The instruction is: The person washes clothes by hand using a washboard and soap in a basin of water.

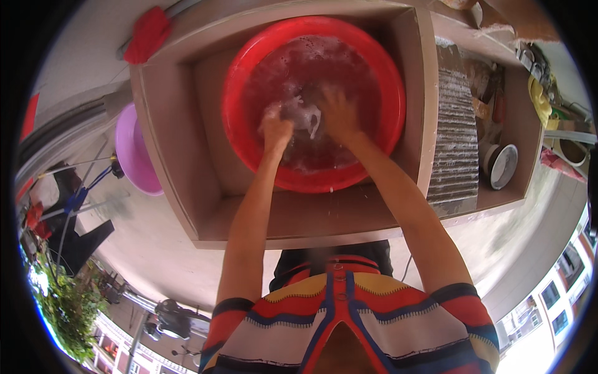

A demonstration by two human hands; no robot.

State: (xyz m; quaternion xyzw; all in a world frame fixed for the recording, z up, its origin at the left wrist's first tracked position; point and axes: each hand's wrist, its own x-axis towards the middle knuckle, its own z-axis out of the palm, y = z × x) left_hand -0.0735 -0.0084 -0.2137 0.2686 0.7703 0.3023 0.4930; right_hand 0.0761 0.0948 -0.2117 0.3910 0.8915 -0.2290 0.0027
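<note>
A round red plastic basin (pixel 397 110) stands in the sink and holds water with suds on it. My left hand (pixel 276 128) is over the basin's left part, its fingers curled; blur hides whether anything is in its grip. To the right, my right hand (pixel 340 112) has its fingers spread and blurred at the water, with nothing seen in them. Whitish foam or splashing water (pixel 303 114) lies between both hands. What is under the surface cannot be made out.
Around the basin are the walls of a stone-like sink (pixel 299 236). A ribbed washboard (pixel 452 135) and a round metal container (pixel 503 167) are at the right. A red cloth (pixel 147 33) hangs at the upper left, above a purple basin (pixel 138 152) outside the sink.
</note>
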